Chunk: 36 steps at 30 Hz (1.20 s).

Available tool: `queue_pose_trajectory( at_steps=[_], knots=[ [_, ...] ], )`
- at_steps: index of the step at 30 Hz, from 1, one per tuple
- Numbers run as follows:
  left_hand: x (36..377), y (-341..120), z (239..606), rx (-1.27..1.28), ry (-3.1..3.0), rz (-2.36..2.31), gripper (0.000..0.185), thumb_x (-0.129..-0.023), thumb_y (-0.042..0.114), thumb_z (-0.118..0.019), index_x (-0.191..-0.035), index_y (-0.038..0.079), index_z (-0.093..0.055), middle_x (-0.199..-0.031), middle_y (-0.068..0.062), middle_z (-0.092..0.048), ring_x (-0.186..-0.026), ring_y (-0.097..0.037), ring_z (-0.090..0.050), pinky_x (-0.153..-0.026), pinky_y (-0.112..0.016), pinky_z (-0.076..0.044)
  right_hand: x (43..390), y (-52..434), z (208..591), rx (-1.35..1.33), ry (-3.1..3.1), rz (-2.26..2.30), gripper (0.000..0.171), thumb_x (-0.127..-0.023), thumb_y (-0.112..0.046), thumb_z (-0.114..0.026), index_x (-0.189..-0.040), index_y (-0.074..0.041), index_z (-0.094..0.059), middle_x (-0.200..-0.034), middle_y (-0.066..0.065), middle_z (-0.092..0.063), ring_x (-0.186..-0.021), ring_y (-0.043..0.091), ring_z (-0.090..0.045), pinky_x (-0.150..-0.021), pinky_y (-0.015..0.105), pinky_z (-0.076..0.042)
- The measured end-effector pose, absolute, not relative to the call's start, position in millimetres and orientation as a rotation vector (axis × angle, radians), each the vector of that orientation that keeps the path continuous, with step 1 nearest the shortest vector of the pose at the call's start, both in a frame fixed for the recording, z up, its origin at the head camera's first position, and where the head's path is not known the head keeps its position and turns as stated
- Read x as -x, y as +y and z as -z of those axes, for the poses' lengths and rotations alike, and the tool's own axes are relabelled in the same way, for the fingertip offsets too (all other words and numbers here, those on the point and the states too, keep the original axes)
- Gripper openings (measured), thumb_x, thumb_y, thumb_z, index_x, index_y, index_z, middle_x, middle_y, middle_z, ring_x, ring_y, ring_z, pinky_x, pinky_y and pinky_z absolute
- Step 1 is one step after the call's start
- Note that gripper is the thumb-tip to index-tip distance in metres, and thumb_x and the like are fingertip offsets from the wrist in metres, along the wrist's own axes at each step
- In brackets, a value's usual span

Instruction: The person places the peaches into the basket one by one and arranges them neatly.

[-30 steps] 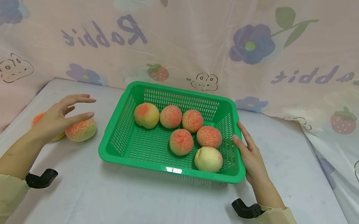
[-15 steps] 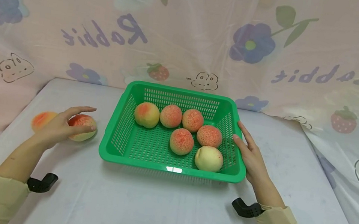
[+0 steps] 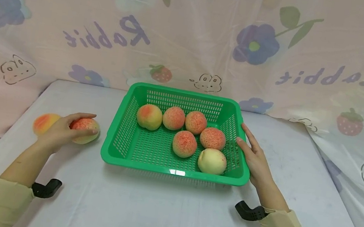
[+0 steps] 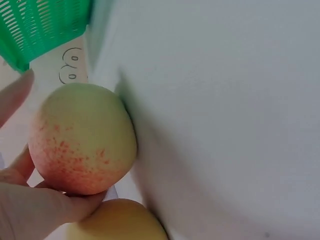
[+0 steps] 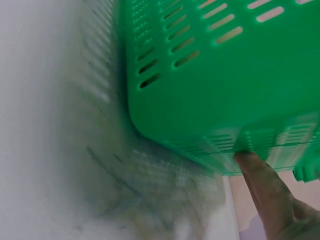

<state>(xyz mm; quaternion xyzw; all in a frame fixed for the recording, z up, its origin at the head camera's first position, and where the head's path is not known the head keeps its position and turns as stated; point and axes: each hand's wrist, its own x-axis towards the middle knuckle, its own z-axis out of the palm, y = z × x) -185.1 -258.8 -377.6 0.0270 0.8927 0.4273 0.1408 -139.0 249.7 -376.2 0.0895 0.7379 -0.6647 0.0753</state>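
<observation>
On the table at left, my left hand (image 3: 60, 132) is curled round a red-speckled peach (image 3: 84, 123). The left wrist view shows this peach's (image 4: 85, 137) pale green side, with fingers along its edge; it lies on the table surface. Behind that hand is an orange-yellow peach (image 3: 43, 123), partly hidden. At the middle stands a green slotted basket (image 3: 174, 172). Inside it lie several peaches, among them a pale yellow one (image 3: 212, 161) at the near right corner. My right hand (image 3: 257, 165) rests against the basket's right side, fairly straight fingers touching the rim and outer wall.
A white-covered table (image 3: 162, 210) carries everything. Behind it hangs a printed curtain (image 3: 192, 34) that meets the table's back edge. The basket's raised walls stand between its peaches and those on the left.
My left hand has come down from above the speckled peach, and its fingers have closed round it. The right hand and the basket have stayed in place.
</observation>
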Motion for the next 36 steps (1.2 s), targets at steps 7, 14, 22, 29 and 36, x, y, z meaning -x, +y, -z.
queue_pose_trajectory(
  at_steps=[7,14,22,29,36],
  knots=[
    [181.3,-258.3,387.7,-0.104,2.606,-1.286,0.067,-0.089,0.025,-0.069,-0.145,0.006,-0.037,-0.149,-0.029,-0.029,-0.133,-0.046,-0.028,-0.104,-0.064,-0.029,138.6,249.7,378.2,-0.262,2.208,1.999,0.063,-0.096,-0.047,-0.052,-0.150,-0.045,-0.020,-0.141,0.016,-0.040,-0.096,0.008,-0.063,-0.077,0.028,-0.056],
    [179.6,-252.0,386.0,-0.004,2.607,-1.387,0.066,-0.091,0.031,-0.067,-0.146,0.012,-0.037,-0.149,-0.028,-0.030,-0.129,-0.044,-0.032,-0.104,-0.061,-0.030,137.5,249.6,378.4,-0.261,2.199,2.004,0.063,-0.096,-0.047,-0.052,-0.150,-0.045,-0.020,-0.140,0.016,-0.040,-0.096,0.007,-0.063,-0.077,0.028,-0.056],
    [183.8,-248.5,376.1,0.025,2.602,-1.425,0.067,-0.090,0.038,-0.067,-0.148,0.021,-0.037,-0.154,-0.023,-0.023,-0.134,-0.044,-0.026,-0.106,-0.064,-0.027,138.0,251.1,380.6,-0.263,2.210,2.007,0.061,-0.096,-0.046,-0.052,-0.149,-0.046,-0.022,-0.132,0.007,-0.046,-0.096,0.008,-0.064,-0.077,0.028,-0.057],
    [182.8,-249.0,368.1,0.040,2.623,-1.436,0.064,-0.089,0.041,-0.067,-0.146,0.030,-0.040,-0.154,-0.018,-0.026,-0.134,-0.038,-0.028,-0.106,-0.058,-0.029,138.9,250.0,378.8,-0.267,2.208,1.999,0.062,-0.095,-0.047,-0.053,-0.149,-0.046,-0.022,-0.134,0.011,-0.044,-0.095,0.008,-0.064,-0.076,0.028,-0.056],
    [184.7,-249.1,350.8,0.015,2.693,-1.408,0.061,-0.089,0.043,-0.067,-0.144,0.035,-0.041,-0.152,-0.017,-0.031,-0.131,-0.034,-0.032,-0.100,-0.046,-0.033,138.8,249.5,375.4,-0.268,2.218,1.990,0.063,-0.096,-0.047,-0.052,-0.150,-0.045,-0.020,-0.140,0.016,-0.040,-0.096,0.007,-0.064,-0.077,0.027,-0.056]
  ],
)
